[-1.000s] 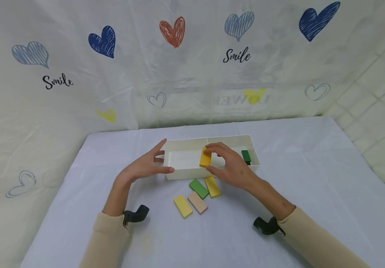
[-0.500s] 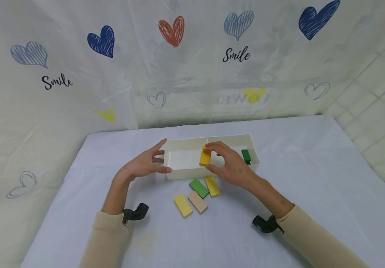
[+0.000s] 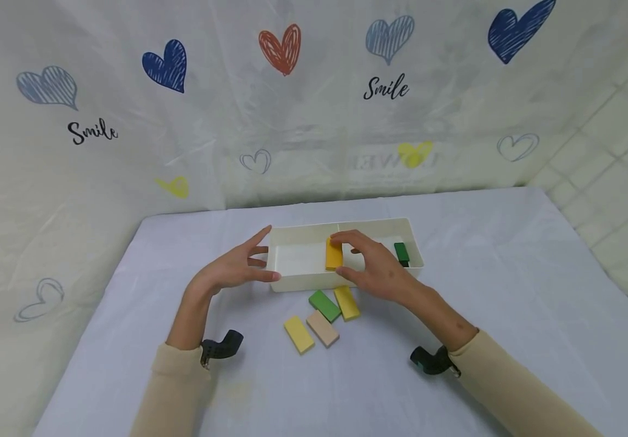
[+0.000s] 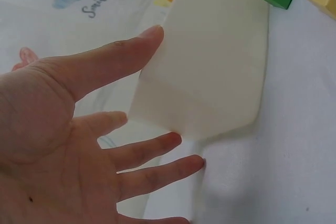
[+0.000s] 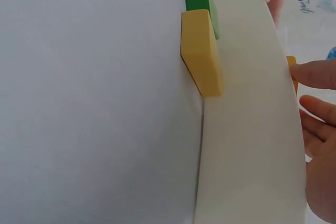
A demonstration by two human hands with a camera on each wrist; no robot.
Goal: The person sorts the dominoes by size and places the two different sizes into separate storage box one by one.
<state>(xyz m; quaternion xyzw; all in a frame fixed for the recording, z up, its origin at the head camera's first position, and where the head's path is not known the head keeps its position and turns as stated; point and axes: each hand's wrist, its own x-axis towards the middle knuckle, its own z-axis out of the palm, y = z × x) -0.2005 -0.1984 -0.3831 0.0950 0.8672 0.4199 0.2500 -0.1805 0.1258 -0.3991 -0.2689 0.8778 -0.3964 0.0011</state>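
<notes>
A long white box (image 3: 305,283) with a divider lies across the table. At its left end is my left hand (image 3: 233,266), fingers spread and straight, the thumb touching the near rim. In the left wrist view that thumb (image 4: 121,56) lies along the box's edge. My right hand (image 3: 379,270) pinches an orange-yellow block (image 3: 334,255) between thumb and fingers, inside the box near the divider. Most of this block is hidden behind the box wall in the right wrist view. A dark green block (image 3: 401,252) sits at the box's right end, with a darker piece beneath it.
In front of the box lie a green block (image 3: 324,306), a yellow block (image 3: 347,303), a beige block (image 3: 322,328) and a pale yellow block (image 3: 299,335). A white cloth (image 3: 488,267) covers the table. Behind it hangs a curtain (image 3: 324,109) printed with hearts.
My right hand has shifted the orange-yellow block slightly left, keeping its pinch. The left thumb has drawn back a little along the box rim. The loose blocks lie as before.
</notes>
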